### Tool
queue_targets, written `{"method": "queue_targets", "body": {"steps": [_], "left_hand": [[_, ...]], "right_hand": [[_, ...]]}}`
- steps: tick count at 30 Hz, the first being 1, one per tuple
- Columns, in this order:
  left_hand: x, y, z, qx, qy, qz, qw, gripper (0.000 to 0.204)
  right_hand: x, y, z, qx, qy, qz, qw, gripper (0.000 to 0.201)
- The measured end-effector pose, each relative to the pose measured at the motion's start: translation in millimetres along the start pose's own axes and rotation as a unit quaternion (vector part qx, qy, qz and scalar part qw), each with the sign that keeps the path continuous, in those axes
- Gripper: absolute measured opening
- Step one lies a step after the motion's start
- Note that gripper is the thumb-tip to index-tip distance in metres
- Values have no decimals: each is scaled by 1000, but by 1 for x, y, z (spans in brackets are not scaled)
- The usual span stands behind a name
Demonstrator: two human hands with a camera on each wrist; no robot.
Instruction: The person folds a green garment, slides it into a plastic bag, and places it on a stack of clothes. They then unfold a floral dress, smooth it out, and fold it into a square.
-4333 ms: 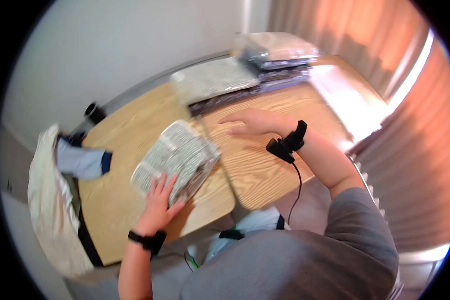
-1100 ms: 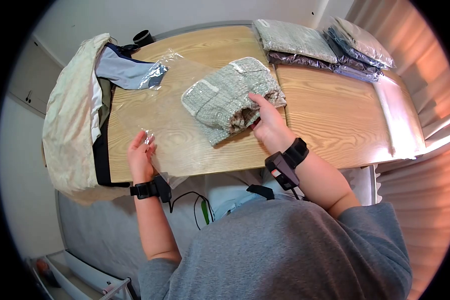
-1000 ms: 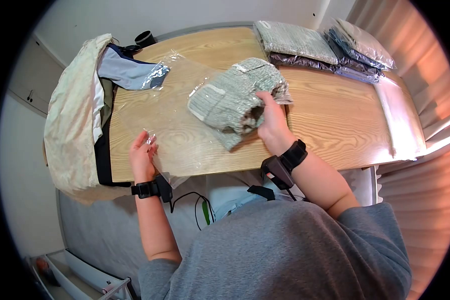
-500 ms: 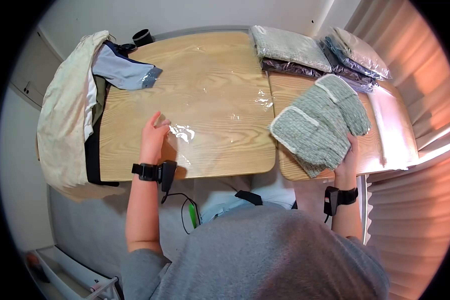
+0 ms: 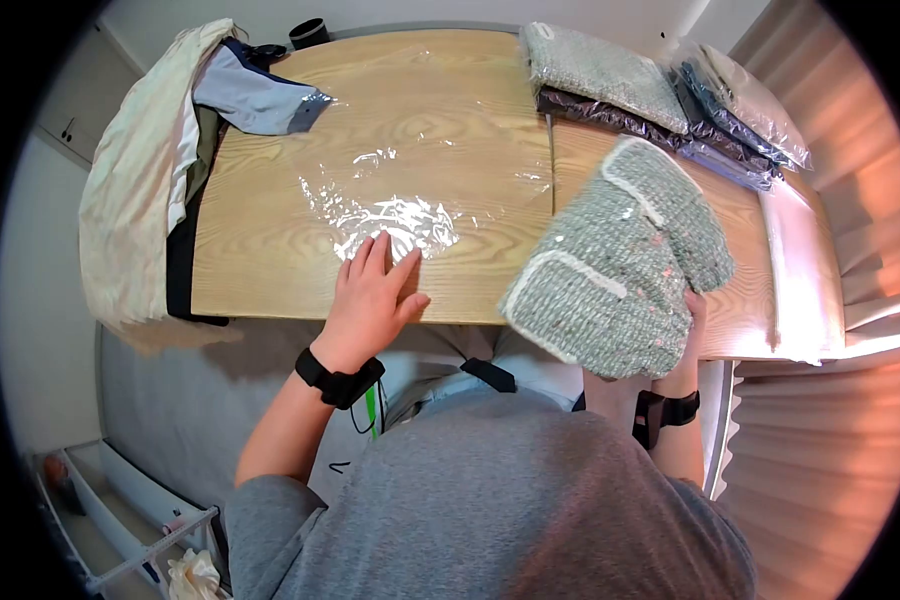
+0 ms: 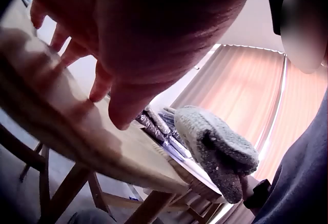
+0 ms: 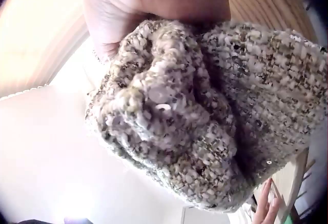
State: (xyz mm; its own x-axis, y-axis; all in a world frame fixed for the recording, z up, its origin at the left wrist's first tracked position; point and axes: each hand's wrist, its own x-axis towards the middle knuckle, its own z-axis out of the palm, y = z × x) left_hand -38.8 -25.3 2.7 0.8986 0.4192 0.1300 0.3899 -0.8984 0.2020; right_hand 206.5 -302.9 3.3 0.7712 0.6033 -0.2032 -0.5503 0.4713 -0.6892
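A folded green-white knitted garment [image 5: 620, 270] with white trim hangs above the table's right part in the head view. The right hand [image 5: 692, 330] grips its lower right edge, most fingers hidden behind the cloth. In the right wrist view the knit [image 7: 169, 116] bulges below the right hand [image 7: 159, 3]. A clear plastic bag [image 5: 400, 222] lies flat and shiny on the wooden table [image 5: 450, 90]. With fingers spread, the left hand [image 5: 370, 300] rests at the bag's near part. The left wrist view shows the left hand [image 6: 148, 34] low over the tabletop, with the garment [image 6: 215, 147] beyond.
Bagged folded clothes [image 5: 610, 80] are stacked at the back right, beside another bagged pile [image 5: 750, 100]. Clear plastic sheets [image 5: 802, 270] lie at the right edge. Loose clothes [image 5: 135, 190] drape over the left edge, a grey-blue sleeve [image 5: 255, 95] reaching inward. A black cup [image 5: 309, 33] stands behind.
The garment has come out of its clear plastic and moved right, held by the right hand. The plastic now lies flat on the table. The left hand has moved right and lowered onto it.
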Motion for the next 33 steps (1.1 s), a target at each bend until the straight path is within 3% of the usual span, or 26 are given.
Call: {"method": "queue_targets", "body": {"steps": [3, 5, 9, 13, 21, 27, 29, 33], "left_hand": [[5, -9, 13, -44, 39, -16, 998, 48], [10, -16, 14, -63, 52, -23, 996, 47], [9, -15, 8, 43, 53, 4, 998, 46], [5, -17, 15, 7, 51, 8, 999, 44], [5, -18, 12, 8, 15, 3, 1000, 49], [7, -23, 15, -20, 45, -17, 999, 42], [7, -25, 12, 18, 23, 36, 999, 43], [8, -13, 5, 30, 1, 27, 999, 48]], "right_hand": [[1, 9, 15, -12, -17, 34, 999, 48], [1, 16, 23, -33, -39, 111, 993, 55], [1, 28, 42, 9, -38, 170, 985, 44], [0, 32, 50, 10, -71, 129, 989, 46], [3, 31, 38, 19, -66, 151, 986, 48], [2, 36, 42, 12, -74, 171, 982, 49], [3, 39, 41, 11, -76, 176, 981, 50], [5, 34, 36, 16, -76, 197, 977, 49]]}}
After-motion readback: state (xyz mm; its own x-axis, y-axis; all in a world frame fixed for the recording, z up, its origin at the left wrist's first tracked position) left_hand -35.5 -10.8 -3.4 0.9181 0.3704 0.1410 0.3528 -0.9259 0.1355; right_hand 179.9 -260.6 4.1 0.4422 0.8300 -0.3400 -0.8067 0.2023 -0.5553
